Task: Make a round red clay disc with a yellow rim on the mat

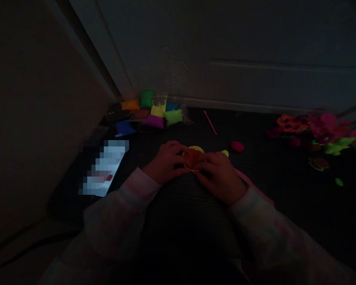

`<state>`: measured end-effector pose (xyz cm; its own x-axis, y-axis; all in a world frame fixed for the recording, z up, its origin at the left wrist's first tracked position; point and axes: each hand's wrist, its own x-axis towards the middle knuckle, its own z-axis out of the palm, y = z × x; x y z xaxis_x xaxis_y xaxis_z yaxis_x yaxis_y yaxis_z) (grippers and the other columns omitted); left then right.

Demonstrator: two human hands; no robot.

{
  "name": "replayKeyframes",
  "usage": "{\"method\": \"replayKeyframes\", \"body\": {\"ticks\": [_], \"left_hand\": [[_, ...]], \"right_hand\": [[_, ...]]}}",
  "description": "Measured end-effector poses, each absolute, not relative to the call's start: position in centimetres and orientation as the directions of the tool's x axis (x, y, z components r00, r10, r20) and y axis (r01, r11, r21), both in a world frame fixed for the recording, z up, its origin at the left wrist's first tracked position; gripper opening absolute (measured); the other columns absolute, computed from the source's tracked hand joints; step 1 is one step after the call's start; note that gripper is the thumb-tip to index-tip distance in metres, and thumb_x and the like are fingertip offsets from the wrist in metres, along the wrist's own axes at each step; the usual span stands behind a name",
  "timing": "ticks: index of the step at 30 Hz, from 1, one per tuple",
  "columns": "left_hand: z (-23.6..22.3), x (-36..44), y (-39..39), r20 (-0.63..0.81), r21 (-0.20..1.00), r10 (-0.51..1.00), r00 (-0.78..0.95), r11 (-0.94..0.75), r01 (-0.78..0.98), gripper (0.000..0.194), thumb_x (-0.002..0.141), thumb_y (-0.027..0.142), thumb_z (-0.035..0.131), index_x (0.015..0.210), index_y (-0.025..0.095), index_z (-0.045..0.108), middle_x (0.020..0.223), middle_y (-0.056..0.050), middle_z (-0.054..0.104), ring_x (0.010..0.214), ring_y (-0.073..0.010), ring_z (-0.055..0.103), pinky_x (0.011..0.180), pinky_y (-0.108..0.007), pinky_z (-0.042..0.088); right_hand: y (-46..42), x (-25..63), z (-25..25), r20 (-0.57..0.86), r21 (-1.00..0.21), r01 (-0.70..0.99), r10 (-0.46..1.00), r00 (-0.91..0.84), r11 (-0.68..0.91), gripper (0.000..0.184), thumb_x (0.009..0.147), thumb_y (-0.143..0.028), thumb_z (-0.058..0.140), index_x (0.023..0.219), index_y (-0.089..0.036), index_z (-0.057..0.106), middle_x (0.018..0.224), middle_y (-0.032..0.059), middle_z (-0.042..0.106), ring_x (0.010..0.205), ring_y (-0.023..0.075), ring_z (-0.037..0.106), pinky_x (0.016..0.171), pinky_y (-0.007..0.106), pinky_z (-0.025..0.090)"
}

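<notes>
Between both hands is a round, flat piece of modelling clay, orange-red in the middle with a yellow rim. My left hand pinches its left edge, thumb below and fingers above. On the opposite side, the fingers of my right hand are closed on the right edge and partly cover it. A small yellow lump of clay shows just behind my right hand. Beyond that lies a magenta clay ball. Under my right wrist a flat pink strip is partly hidden. The dim light blurs fine detail.
Several coloured clay packets are heaped at the back left. A lit phone lies left of my hands. A thin pink stick rests near the wall. Several pink, orange and green clay shapes are piled on the right of the dark table.
</notes>
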<state>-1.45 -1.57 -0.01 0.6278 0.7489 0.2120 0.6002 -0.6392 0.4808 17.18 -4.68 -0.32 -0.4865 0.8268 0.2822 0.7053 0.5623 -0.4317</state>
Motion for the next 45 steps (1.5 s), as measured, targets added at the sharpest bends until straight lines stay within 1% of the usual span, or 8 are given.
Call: {"method": "replayKeyframes", "body": {"ticks": [9, 15, 22, 28, 30, 33, 41, 45], "left_hand": [[-0.10, -1.63, -1.37, 0.205, 0.444, 0.741, 0.639, -0.652, 0.615, 0.006, 0.069, 0.026, 0.063, 0.072, 0.023, 0.068, 0.098, -0.002, 0.058, 0.099, -0.0218, 0.040, 0.085, -0.040, 0.031], [-0.19, -1.83, -1.38, 0.226, 0.459, 0.736, 0.638, -0.658, 0.597, 0.010, 0.069, 0.025, 0.063, 0.078, 0.023, 0.067, 0.102, -0.003, 0.056, 0.098, -0.0210, 0.041, 0.085, -0.039, 0.032], [-0.20, -1.77, -1.25, 0.235, 0.430, 0.730, 0.642, -0.670, 0.605, 0.007, 0.071, 0.026, 0.061, 0.073, 0.024, 0.068, 0.097, -0.002, 0.058, 0.097, -0.0213, 0.040, 0.084, -0.039, 0.032], [0.02, -1.96, -1.35, 0.209, 0.420, 0.746, 0.633, -0.653, 0.630, 0.012, 0.070, 0.028, 0.061, 0.081, 0.024, 0.067, 0.103, -0.003, 0.056, 0.099, -0.0214, 0.040, 0.085, -0.039, 0.031], [0.10, -2.06, -1.38, 0.196, 0.410, 0.749, 0.632, -0.649, 0.641, 0.011, 0.070, 0.027, 0.061, 0.079, 0.025, 0.067, 0.104, -0.003, 0.055, 0.099, -0.0215, 0.040, 0.085, -0.040, 0.031], [0.14, -2.08, -1.37, 0.209, 0.392, 0.740, 0.639, -0.662, 0.639, 0.009, 0.072, 0.025, 0.060, 0.077, 0.025, 0.067, 0.102, -0.002, 0.056, 0.098, -0.0215, 0.040, 0.084, -0.039, 0.031], [-0.07, -1.91, -1.19, 0.236, 0.372, 0.734, 0.637, -0.674, 0.638, 0.010, 0.073, 0.029, 0.058, 0.075, 0.026, 0.068, 0.095, -0.001, 0.059, 0.096, -0.0205, 0.041, 0.083, -0.038, 0.032], [0.05, -1.86, -1.40, 0.240, 0.393, 0.739, 0.629, -0.667, 0.633, 0.011, 0.071, 0.027, 0.060, 0.080, 0.025, 0.067, 0.101, -0.002, 0.056, 0.097, -0.0206, 0.040, 0.085, -0.038, 0.032]], "right_hand": [[-4.71, 17.25, -0.35, 0.269, -0.434, 0.706, 0.828, -0.492, 0.560, 0.011, 0.075, -0.022, 0.053, 0.082, -0.021, 0.062, 0.094, 0.0031, 0.060, 0.085, 0.0199, 0.049, 0.075, 0.038, 0.035], [-4.66, 17.30, -0.52, 0.295, -0.436, 0.693, 0.818, -0.494, 0.575, 0.011, 0.074, -0.022, 0.054, 0.082, -0.021, 0.062, 0.094, 0.0031, 0.060, 0.084, 0.0196, 0.049, 0.074, 0.037, 0.036], [-4.66, 17.22, -0.32, 0.269, -0.440, 0.698, 0.825, -0.497, 0.565, 0.012, 0.074, -0.021, 0.054, 0.082, -0.021, 0.062, 0.094, 0.0034, 0.060, 0.084, 0.0195, 0.050, 0.074, 0.037, 0.036], [-4.67, 17.24, -0.43, 0.284, -0.434, 0.699, 0.823, -0.492, 0.568, 0.011, 0.075, -0.022, 0.053, 0.082, -0.021, 0.062, 0.093, 0.0033, 0.060, 0.084, 0.0194, 0.049, 0.073, 0.037, 0.036], [-4.66, 17.25, -0.47, 0.280, -0.437, 0.696, 0.821, -0.497, 0.570, 0.012, 0.075, -0.022, 0.053, 0.083, -0.021, 0.062, 0.094, 0.0032, 0.060, 0.084, 0.0194, 0.049, 0.073, 0.037, 0.036], [-4.67, 17.24, -0.43, 0.282, -0.434, 0.698, 0.822, -0.494, 0.569, 0.012, 0.075, -0.022, 0.053, 0.082, -0.022, 0.062, 0.094, 0.0031, 0.060, 0.084, 0.0195, 0.049, 0.073, 0.037, 0.036], [-4.72, 17.24, -0.40, 0.274, -0.438, 0.699, 0.825, -0.495, 0.565, 0.012, 0.074, -0.022, 0.053, 0.083, -0.021, 0.061, 0.095, 0.0030, 0.059, 0.084, 0.0192, 0.049, 0.073, 0.037, 0.036], [-4.66, 17.26, -0.47, 0.281, -0.434, 0.697, 0.821, -0.497, 0.570, 0.012, 0.074, -0.022, 0.053, 0.083, -0.021, 0.061, 0.095, 0.0030, 0.059, 0.084, 0.0193, 0.049, 0.073, 0.037, 0.036]]}}
